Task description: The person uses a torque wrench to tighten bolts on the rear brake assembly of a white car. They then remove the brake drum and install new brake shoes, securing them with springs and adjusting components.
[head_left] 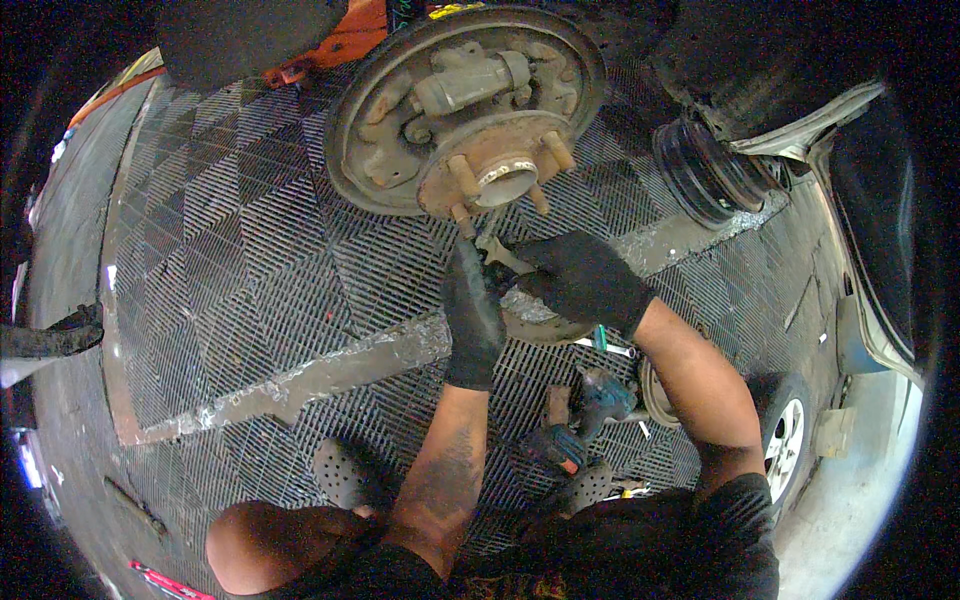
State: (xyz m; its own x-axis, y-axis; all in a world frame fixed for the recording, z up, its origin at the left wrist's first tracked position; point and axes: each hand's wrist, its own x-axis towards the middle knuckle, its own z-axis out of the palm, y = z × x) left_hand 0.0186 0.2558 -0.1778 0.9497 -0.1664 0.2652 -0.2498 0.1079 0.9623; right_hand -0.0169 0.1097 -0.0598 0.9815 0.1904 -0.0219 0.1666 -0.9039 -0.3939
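A big black floor mat (220, 290) lies under everything. Over it is a rusty round plate (370, 135). The right hand (590, 278), in a black glove, pinches a small metal piece (507, 257) just below the plate. The left hand (472, 315) is right beside it; I can't tell if it squeezes too. The piece looks light, hard and maybe greasy, best pinched by its flat sides.
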